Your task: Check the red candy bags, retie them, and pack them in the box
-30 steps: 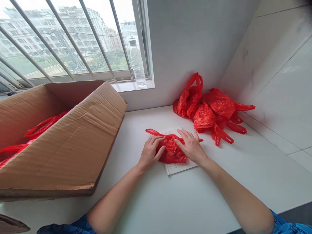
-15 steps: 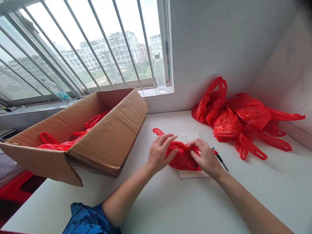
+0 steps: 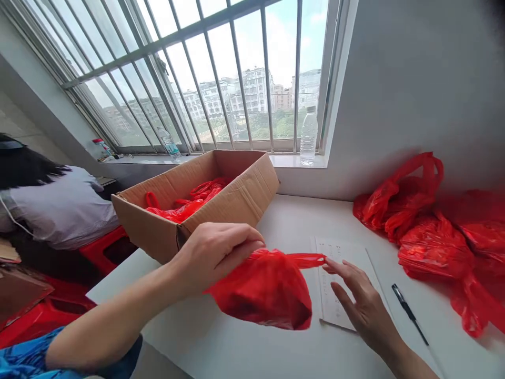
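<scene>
Red plastic, thin and glossy, makes up the knotted-looking carrier bag (image 3: 272,295) at the middle of the head camera's view. It hangs above the near part of the white tabletop (image 3: 236,347), its lower side full and rounded. The left hand (image 3: 224,255) comes in from about eight o'clock and has its fingers and thumb closed together on the gathered top of the bag, bearing it; the fingertips are partly hidden. The right hand (image 3: 361,300), arriving from four o'clock, is loosely spread, with the thumb well apart from the fingers. Its foremost fingertips meet the end of the handle loop stretched towards three o'clock; whether they pinch it, I cannot tell.

Taking the held bag as the centre of the dial, a white notepad (image 3: 335,305) with small marks lies at three o'clock, partly beneath the right hand. Beyond it, also near three, is a black pen (image 3: 409,314). A heap of filled red carrier bags (image 3: 434,245) sits at two o'clock against the wall. At eleven o'clock stands a corrugated cardboard box (image 3: 236,202), with more red bags (image 3: 185,210) inside. A clear plastic bottle (image 3: 309,138) stands upright on the windowsill at half past twelve.
</scene>
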Tool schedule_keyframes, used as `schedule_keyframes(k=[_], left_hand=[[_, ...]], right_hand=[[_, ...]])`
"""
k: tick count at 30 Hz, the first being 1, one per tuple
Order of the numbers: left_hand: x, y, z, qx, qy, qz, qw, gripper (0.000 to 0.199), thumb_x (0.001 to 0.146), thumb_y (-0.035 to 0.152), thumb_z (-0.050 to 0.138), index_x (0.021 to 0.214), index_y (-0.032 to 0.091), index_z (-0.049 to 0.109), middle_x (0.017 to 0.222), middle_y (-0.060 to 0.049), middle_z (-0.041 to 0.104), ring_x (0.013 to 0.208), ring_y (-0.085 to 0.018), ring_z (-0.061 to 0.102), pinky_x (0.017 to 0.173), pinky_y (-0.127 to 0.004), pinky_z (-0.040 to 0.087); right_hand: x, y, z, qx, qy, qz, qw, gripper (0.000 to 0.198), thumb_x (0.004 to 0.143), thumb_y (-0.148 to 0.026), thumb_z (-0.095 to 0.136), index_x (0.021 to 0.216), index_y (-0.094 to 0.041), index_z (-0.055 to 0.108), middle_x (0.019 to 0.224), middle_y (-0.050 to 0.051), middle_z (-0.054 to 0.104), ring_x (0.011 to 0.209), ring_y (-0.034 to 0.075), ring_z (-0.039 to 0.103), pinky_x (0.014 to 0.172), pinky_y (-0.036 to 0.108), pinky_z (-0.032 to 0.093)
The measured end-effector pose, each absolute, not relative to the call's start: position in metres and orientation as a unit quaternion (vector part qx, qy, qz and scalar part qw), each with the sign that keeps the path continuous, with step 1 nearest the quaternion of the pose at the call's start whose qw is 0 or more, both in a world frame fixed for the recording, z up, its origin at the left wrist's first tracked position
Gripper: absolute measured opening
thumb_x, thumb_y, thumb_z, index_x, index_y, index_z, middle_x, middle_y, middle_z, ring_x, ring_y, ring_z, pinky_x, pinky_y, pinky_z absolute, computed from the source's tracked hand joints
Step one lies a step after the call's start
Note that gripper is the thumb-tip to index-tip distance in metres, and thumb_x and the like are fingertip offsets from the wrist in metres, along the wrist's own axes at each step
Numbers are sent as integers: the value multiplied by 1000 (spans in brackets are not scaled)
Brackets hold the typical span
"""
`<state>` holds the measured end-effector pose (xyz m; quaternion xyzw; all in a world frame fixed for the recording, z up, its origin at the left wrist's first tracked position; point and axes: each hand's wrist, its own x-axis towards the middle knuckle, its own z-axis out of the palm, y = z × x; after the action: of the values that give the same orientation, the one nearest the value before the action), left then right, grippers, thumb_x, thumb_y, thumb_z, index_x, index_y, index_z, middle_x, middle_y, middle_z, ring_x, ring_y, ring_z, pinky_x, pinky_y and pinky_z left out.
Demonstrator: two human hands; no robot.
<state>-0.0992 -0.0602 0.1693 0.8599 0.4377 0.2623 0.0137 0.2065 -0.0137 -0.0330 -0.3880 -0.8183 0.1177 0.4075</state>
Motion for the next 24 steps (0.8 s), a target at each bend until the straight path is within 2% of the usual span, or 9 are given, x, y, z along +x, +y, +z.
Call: schedule_keyframes(k=[2,4,7,10,14,18,20,22,24], left_hand=[[-120,-60,187,827,477,298,14,19,99,30,51,93,21,67,78,2,70,58,-8,59,56,-19,45],[-131,-59,188,820,499,279,15,21,98,34,51,92,21,67,71,4,67,53,-7,56,51,-18,41],[-132,-60,165,864,472,172,30,23,97,40,55,92,22,68,71,4,66,56,-7,58,51,-18,39],[-130,-64,144,889,437,137,31,23,94,43,59,92,22,70,78,2,69,57,-7,59,51,-19,38],[-137,-70,155,845,450,287,-9,20,97,33,55,88,23,70,73,2,68,58,-8,59,54,-19,44],[-143,-70,173,771,485,403,-89,21,95,34,56,85,23,71,66,2,65,53,-8,55,55,-20,45],[-143,-67,170,797,499,337,-45,23,95,40,55,95,25,72,65,2,64,51,-9,55,54,-21,44],[-143,-65,156,836,510,197,39,27,92,48,57,106,29,70,67,2,66,53,-12,59,52,-21,43],[-143,-63,138,834,539,97,74,34,85,58,62,105,32,71,67,2,67,56,-14,63,52,-22,42]], right_hand=[[196,-19,-41,-370,-828,149,393,44,100,-34,45,143,-30,42,115,7,71,108,23,68,91,42,57],[184,-25,-49,-349,-838,179,379,37,99,-31,48,136,-30,49,112,7,71,102,21,70,83,34,60],[171,-29,-61,-315,-860,183,359,22,97,-27,52,116,-30,60,109,5,71,100,20,70,84,33,60],[170,-25,-67,-315,-861,176,357,18,96,-25,52,110,-28,62,104,5,72,95,21,71,80,33,60],[182,-15,-67,-330,-858,175,351,16,97,-26,49,103,-27,64,93,3,73,82,19,71,68,29,59],[187,-13,-64,-352,-856,174,337,17,98,-27,49,104,-26,65,93,4,73,84,20,71,69,31,57],[187,-14,-62,-357,-857,168,331,18,98,-27,49,103,-25,66,91,5,74,84,20,71,71,32,57],[186,-15,-58,-356,-860,164,328,18,99,-27,48,102,-24,66,87,4,74,81,20,70,71,32,55],[186,-15,-55,-360,-859,163,325,19,99,-27,47,100,-24,66,84,4,73,79,20,69,70,32,53]])
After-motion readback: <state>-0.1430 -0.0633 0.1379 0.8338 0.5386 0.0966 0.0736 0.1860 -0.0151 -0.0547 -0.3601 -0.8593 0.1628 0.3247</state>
